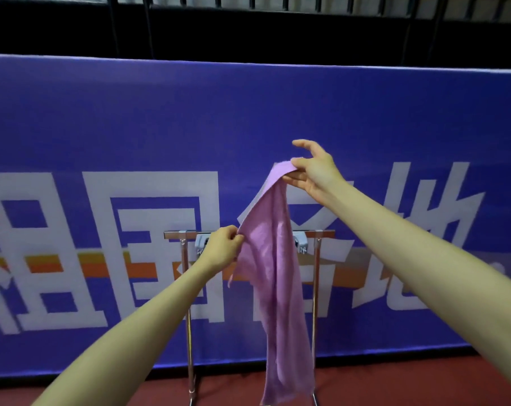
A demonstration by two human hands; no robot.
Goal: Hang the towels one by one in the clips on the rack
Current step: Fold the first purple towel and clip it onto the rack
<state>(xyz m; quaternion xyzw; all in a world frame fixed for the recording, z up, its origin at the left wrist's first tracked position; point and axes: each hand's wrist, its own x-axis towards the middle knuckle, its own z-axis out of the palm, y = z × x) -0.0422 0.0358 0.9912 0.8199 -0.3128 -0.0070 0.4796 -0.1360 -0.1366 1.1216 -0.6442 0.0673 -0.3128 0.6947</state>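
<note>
A purple towel [273, 259] hangs in the air in front of a chrome rack [186, 288]. My right hand [314, 169] pinches its top corner high above the rack's top bar. My left hand [222, 249] pinches the towel's left edge at bar height, covering most of the left clip [200, 244]. A second grey clip [299, 243] on the bar shows just right of the towel. The towel's long lower part drapes down between the rack's two uprights and hides the middle of the bar.
A tall blue banner barrier [101, 127] with large white characters and an orange stripe stands right behind the rack. Dark railing [248, 24] runs above it. Red floor [395, 382] lies under the rack.
</note>
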